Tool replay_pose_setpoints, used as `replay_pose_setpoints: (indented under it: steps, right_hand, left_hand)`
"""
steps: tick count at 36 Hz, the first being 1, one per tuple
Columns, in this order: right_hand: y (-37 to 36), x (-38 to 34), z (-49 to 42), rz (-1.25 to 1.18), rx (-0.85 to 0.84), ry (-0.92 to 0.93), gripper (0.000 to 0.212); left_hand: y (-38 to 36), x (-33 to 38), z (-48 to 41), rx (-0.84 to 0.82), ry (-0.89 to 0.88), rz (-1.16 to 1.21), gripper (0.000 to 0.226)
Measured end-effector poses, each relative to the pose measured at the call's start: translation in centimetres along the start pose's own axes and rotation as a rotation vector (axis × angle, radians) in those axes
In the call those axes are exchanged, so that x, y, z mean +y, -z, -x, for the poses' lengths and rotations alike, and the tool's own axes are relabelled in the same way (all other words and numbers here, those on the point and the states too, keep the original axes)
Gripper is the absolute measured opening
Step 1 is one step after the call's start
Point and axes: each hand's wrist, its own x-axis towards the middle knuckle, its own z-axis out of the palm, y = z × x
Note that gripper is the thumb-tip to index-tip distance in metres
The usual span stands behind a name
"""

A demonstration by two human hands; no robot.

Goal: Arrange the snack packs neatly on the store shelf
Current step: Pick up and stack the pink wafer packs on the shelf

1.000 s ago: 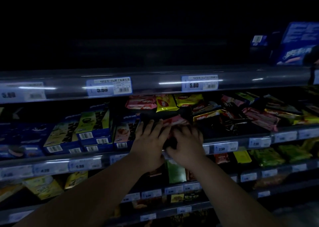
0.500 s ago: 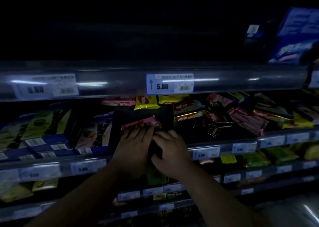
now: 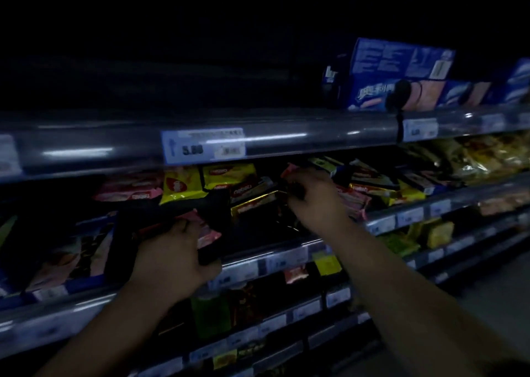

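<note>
The scene is dim. On the middle shelf (image 3: 286, 254) lie wafer snack packs: pink ones (image 3: 129, 191), yellow ones (image 3: 182, 186) and dark gold-edged ones (image 3: 255, 201). My left hand (image 3: 169, 262) grips a stack of dark and pink packs (image 3: 206, 230) at the shelf's front edge. Further right and deeper in the shelf, my right hand (image 3: 315, 197) is closed on a pink pack (image 3: 289, 171) lifted above the pile.
Blue biscuit boxes (image 3: 401, 75) stand on the top shelf at right. More blue boxes (image 3: 71, 256) fill the middle shelf at left, and yellow bags (image 3: 487, 156) sit at far right. Price tags line every shelf rail. Lower shelves hold green and yellow packs.
My hands were together on the front stack. Now the right hand has moved right and up, gripping a pink pack. The view has shifted right.
</note>
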Motion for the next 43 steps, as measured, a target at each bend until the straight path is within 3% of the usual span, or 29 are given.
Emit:
replay_pose_setpoints:
  steps: [2, 5, 7, 10, 12, 14, 18, 23, 27, 33, 39, 43]
  right_hand:
    - [1.8, 3.8, -0.7, 0.023, 0.085, -0.02, 0.03]
    - [4.5, 8.6, -1.0, 0.093, 0.095, -0.168, 0.048]
    - [5.3, 12.1, -0.9, 0.215, -0.065, -0.275, 0.06]
    - [5.5, 16.3, -0.6, 0.28, -0.358, -0.484, 0.098]
    - [5.5, 17.5, -0.1, 0.295, -0.454, -0.623, 0.119]
    - [5.4, 17.5, 0.5, 0.324, -0.499, -0.626, 0.129]
    - [4.5, 17.4, 1.7, 0.392, -0.52, -0.539, 0.115]
    - [5.7, 17.7, 2.5, 0.219, -0.147, -0.4, 0.079]
    - [7.4, 16.6, 3.4, 0.154, 0.084, -0.192, 0.072]
    - [7.4, 11.2, 2.5, 0.006, -0.024, -0.087, 0.076]
    - [3.0, 3.6, 0.5, -0.184, -0.153, 0.058, 0.076]
    - [-0.7, -1.6, -0.8, -0.332, -0.311, 0.093, 0.076]
  left_hand:
    - [-0.1, 1.0, -0.2, 0.004, 0.06, -0.042, 0.087]
    - [0.0, 1.8, -0.3, 0.007, 0.108, -0.038, 0.088]
    - [0.1, 2.6, -0.6, 0.014, 0.096, -0.065, 0.079]
    - [0.7, 5.7, -1.7, 0.053, -0.074, -0.039, 0.068]
    - [1.1, 9.0, -3.0, 0.088, -0.238, 0.007, 0.063]
    - [1.2, 12.5, -4.6, 0.074, -0.337, 0.108, 0.064]
    - [0.7, 18.1, -8.2, -0.01, -0.401, 0.274, 0.066]
    - [0.0, 22.3, -11.1, -0.02, -0.41, 0.379, 0.066]
    - [-0.8, 22.3, -11.5, 0.032, -0.396, 0.438, 0.079]
    - [-0.2, 18.3, -9.7, 0.158, -0.251, 0.407, 0.098]
    - [2.9, 9.5, -6.3, 0.264, -0.107, 0.487, 0.1]
    - [4.8, 3.0, -3.6, 0.212, -0.014, 0.487, 0.098]
